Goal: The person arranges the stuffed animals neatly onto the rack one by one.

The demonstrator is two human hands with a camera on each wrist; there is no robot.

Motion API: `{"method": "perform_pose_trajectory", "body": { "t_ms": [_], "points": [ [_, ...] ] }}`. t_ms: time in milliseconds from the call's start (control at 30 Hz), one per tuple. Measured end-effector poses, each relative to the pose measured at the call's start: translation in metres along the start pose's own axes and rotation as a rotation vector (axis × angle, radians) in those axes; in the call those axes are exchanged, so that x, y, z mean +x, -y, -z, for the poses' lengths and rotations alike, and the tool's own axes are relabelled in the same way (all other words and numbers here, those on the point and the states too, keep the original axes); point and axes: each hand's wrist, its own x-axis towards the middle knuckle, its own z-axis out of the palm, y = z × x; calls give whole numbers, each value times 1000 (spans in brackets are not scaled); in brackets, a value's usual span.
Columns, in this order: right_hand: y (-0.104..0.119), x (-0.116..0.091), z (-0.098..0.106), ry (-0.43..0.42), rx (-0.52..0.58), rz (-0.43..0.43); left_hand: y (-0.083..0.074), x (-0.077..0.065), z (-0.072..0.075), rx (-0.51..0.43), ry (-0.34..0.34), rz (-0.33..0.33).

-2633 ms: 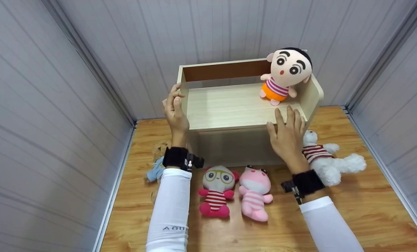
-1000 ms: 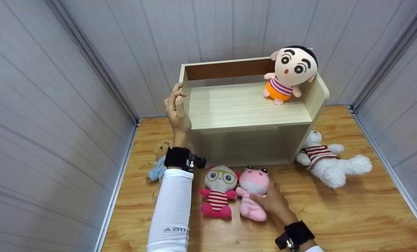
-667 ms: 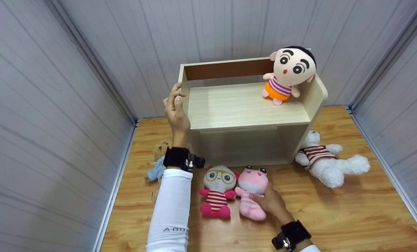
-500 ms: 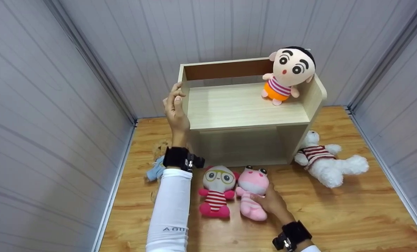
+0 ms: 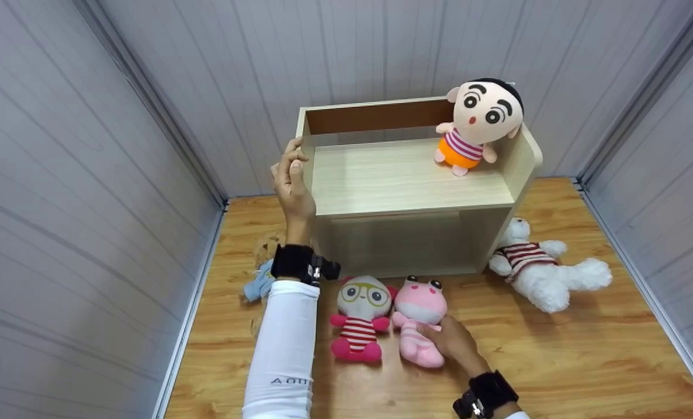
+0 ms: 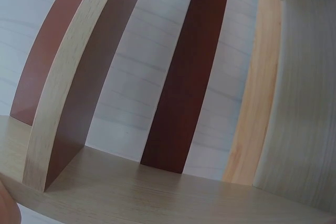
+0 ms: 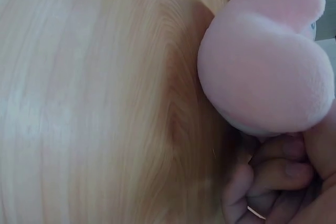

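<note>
A pink frog plush (image 5: 421, 314) with a striped belly lies on the floor in front of the shelf. My right hand (image 5: 455, 343) grips its right side, the thumb across the striped body; curled fingers show under the plush (image 7: 268, 61) in the right wrist view. At the shelf's left side panel (image 5: 303, 131), my left hand (image 5: 294, 192) holds the edge with bent fingers. Only a bit of that hand shows in the left wrist view, at the lower left corner. Touching the frog's left side is a panda plush (image 5: 359, 326) with yellow glasses and a striped top.
On the upper board of the light wooden shelf (image 5: 375, 180) sits a boy doll (image 5: 474, 128) in orange shorts. A white plush (image 5: 547, 273) lies on the floor at right. A teddy bear (image 5: 260, 279) in blue is partly hidden by the left arm. Grey walls (image 5: 195, 87) enclose the area.
My right hand has left the shelf's front right edge, come down to the floor and taken hold of the frog plush, which shifted slightly left. My left hand has stayed at the side panel.
</note>
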Motion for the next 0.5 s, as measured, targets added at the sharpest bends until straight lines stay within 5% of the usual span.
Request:
{"method": "perform_pose_trajectory", "body": {
  "t_ms": [500],
  "points": [
    [0,-6,-4,-61,-60,27,1,0,1,11,11,0]
  ]
}}
